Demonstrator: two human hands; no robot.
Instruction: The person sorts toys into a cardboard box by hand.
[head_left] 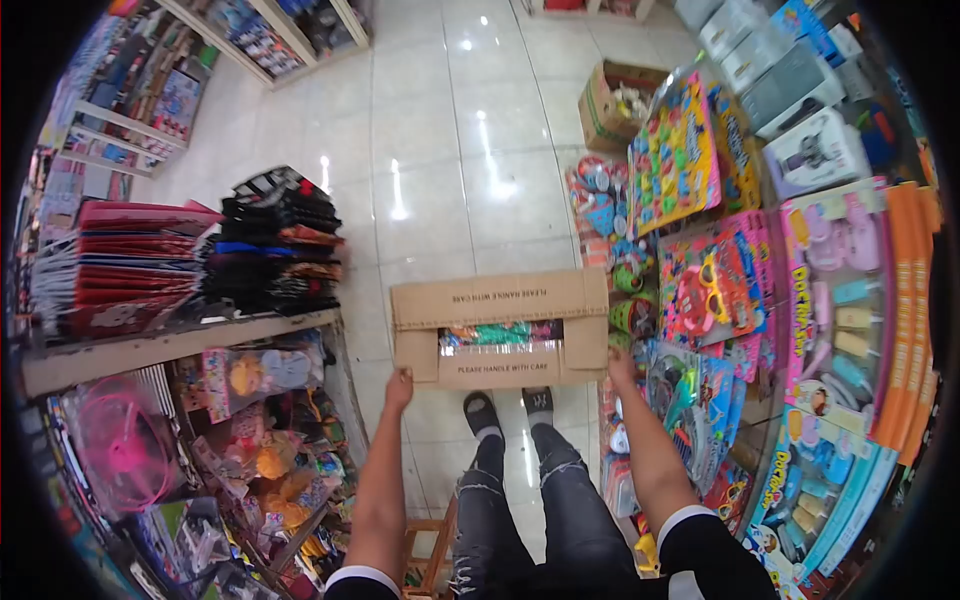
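Observation:
A brown cardboard box [495,375] is held out in front of my legs, over the tiled floor. Its flaps are partly open, with "PLEASE HANDLE WITH CARE" printed on them. Through the gap show colourful packaged items [500,333], green and orange, too small to name. My left hand [398,388] grips the box at its near left corner. At the near right corner, my right hand [620,367] holds the other side. The fingers of both hands are partly hidden by the box.
Toy packs [710,290] and boxed doctor sets [830,290] line the right side. On the left, a shelf [180,350] bears red and black bags [140,255], with packaged dolls [270,375] below. A small wooden stool [428,550] stands by my left leg. An open carton [610,110] sits ahead right.

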